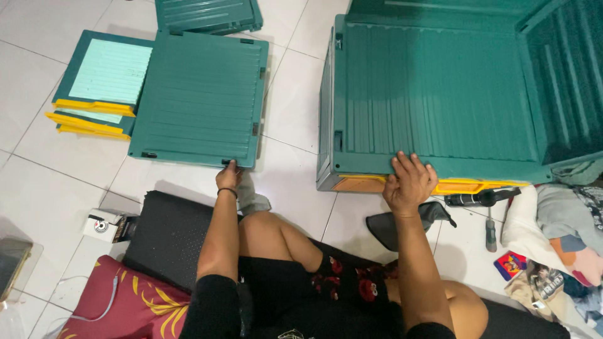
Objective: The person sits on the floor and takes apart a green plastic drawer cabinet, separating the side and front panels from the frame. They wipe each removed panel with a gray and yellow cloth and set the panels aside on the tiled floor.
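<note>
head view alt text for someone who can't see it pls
Seated on a white tiled floor, a person's left hand grips the edge of a flat green plastic panel while the right hand rests on the rim of a partly assembled green cabinet.

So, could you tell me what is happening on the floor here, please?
A person sits on the tiled floor among green plastic panels. The left hand grips the near edge of a loose flat panel. The right hand rests on the front edge of a partly assembled green box. A screwdriver lies nearby.
</note>
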Demonstrator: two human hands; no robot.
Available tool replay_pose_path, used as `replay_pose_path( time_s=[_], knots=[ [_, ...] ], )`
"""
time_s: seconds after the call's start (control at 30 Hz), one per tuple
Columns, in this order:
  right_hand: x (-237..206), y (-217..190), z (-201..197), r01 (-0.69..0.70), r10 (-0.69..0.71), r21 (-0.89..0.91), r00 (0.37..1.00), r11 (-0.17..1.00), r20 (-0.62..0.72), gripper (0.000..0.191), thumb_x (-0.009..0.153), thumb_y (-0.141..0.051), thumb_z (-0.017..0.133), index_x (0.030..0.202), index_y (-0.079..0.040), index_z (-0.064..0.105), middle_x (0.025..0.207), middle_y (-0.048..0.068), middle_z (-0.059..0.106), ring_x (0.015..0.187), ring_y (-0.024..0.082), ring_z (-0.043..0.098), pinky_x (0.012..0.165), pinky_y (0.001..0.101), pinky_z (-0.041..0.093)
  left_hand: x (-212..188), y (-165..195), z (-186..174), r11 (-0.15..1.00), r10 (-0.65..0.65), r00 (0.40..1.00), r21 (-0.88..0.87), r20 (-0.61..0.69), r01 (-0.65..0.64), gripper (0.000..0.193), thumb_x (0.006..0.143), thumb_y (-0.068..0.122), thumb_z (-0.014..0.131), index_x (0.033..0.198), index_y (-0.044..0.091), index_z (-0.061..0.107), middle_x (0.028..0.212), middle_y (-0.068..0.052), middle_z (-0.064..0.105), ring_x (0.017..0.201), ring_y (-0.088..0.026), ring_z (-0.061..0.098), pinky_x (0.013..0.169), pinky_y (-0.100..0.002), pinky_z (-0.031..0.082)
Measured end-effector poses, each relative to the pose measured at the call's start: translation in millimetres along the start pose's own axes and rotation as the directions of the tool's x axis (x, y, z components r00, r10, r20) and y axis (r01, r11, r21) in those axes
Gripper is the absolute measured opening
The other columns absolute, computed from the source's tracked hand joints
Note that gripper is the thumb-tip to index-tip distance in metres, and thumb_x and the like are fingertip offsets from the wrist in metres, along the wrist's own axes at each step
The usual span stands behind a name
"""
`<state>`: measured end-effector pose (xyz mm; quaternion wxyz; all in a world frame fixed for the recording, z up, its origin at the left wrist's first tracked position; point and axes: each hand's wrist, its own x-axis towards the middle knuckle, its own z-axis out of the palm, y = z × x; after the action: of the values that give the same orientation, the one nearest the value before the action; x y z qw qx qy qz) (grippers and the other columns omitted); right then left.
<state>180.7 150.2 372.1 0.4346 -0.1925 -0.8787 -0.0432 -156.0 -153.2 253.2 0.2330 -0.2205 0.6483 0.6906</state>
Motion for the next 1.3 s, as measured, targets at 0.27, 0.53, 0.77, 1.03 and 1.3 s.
replay_pose_path(
  time_s=[0.27,0.53,0.77,1.03,1.3],
  knots=[
    [5,3,2,-0.007,0.007,0.004,0.999,1.0,-0.048,0.026,0.101,-0.026,0.057,0.116,-0.013,0.074,0.13,0.002,0.072,0.126,0.025,0.062,0.113,0.045,0.035,-5,0,11,0.989,-0.071,0.994,-0.124,0.088,0.082,0.027,0.097,0.03,0.071,0.106,0.005,0.067,0.094,-0.006,0.069,0.078,-0.02,0.067,0.062,-0.033,0.052],
    [-3,9,2,0.014,-0.014,-0.031,1.0,0.999,-0.002,0.027,0.098,-0.024,0.058,0.118,-0.014,0.074,0.133,0.001,0.071,0.127,0.024,0.061,0.113,0.0461,0.035,-6,-1,4,0.988,-0.083,0.989,-0.122,0.121,0.098,0.028,0.096,0.029,0.07,0.109,0.005,0.067,0.098,-0.007,0.07,0.079,-0.02,0.068,0.067,-0.034,0.055],
    [0,8,9,0.045,-0.047,-0.044,0.997,0.998,-0.065,0.031,0.102,-0.022,0.051,0.116,-0.013,0.077,0.127,0.004,0.075,0.123,0.026,0.063,0.111,0.0461,0.037,4,-4,-2,0.992,-0.037,0.998,-0.123,0.044,0.042,0.024,0.093,0.026,0.073,0.1,0.005,0.066,0.086,-0.008,0.068,0.068,-0.017,0.065,0.058,-0.032,0.052],
    [-3,5,15,0.056,-0.06,-0.064,0.995,0.996,-0.075,0.032,0.107,-0.029,0.049,0.115,-0.012,0.076,0.125,0.004,0.076,0.123,0.028,0.064,0.11,0.0479,0.037,13,-3,-31,0.918,-0.046,0.999,-0.394,0.023,0.051,0.016,0.087,0.02,0.061,0.099,0.01,0.062,0.095,-0.003,0.061,0.087,-0.021,0.064,0.072,-0.044,0.053],
    [-4,6,18,0.058,-0.063,-0.064,0.995,0.996,-0.08,0.032,0.108,-0.029,0.048,0.115,-0.013,0.075,0.125,0.004,0.076,0.124,0.027,0.065,0.11,0.0481,0.037,11,-11,-42,0.924,-0.098,0.995,-0.37,0.021,0.099,0.031,0.091,0.025,0.06,0.115,0.005,0.063,0.109,-0.006,0.065,0.097,-0.026,0.063,0.081,-0.045,0.052]
  ],
)
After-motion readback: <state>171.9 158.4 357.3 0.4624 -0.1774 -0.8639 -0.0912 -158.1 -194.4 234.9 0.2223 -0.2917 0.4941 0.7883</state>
